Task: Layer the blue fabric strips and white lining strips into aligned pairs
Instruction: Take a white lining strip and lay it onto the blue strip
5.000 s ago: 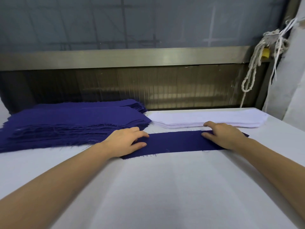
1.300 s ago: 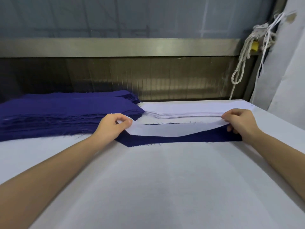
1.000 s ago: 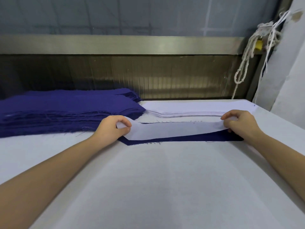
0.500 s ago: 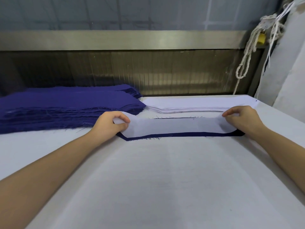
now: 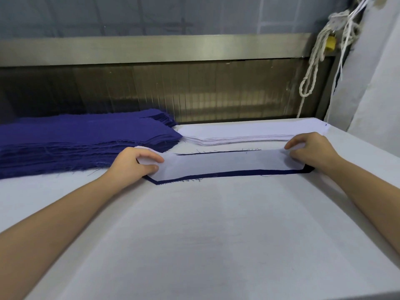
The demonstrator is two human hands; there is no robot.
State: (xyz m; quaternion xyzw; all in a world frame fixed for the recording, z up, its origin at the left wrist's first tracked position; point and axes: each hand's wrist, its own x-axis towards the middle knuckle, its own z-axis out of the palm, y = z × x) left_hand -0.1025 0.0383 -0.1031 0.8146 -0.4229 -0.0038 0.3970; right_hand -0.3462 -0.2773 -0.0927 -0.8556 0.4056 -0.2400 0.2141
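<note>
Two hands work one white lining strip, which lies on a blue fabric strip on the table, just in front of the blue stack and the white stack. Our left hand pinches its left end between thumb and curled fingers. Our right hand curls its fingers onto the right end. We judge the lining light, thin and limp, apt to slide or wrinkle, so we take it at both ends and keep it taut.
</note>
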